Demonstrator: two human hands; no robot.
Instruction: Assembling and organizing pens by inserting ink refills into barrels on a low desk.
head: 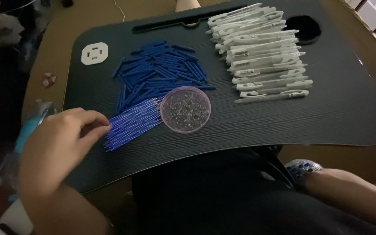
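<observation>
The left hand (pixel 61 139) rests on the dark worktop (pixel 327 117), fingers curled, tips touching the near end of the thin blue refills (pixel 131 124) but not yet closed on any; to do this well, pinch a single refill at its end and lift without fanning the bundle. The bundle's far end touches the round dish of small metal bits (pixel 185 109), easily nudged. Beyond the dish lie blue caps (pixel 162 69); right of it, white pen barrels (pixel 262 52). The right hand is hidden, state unknown
</observation>
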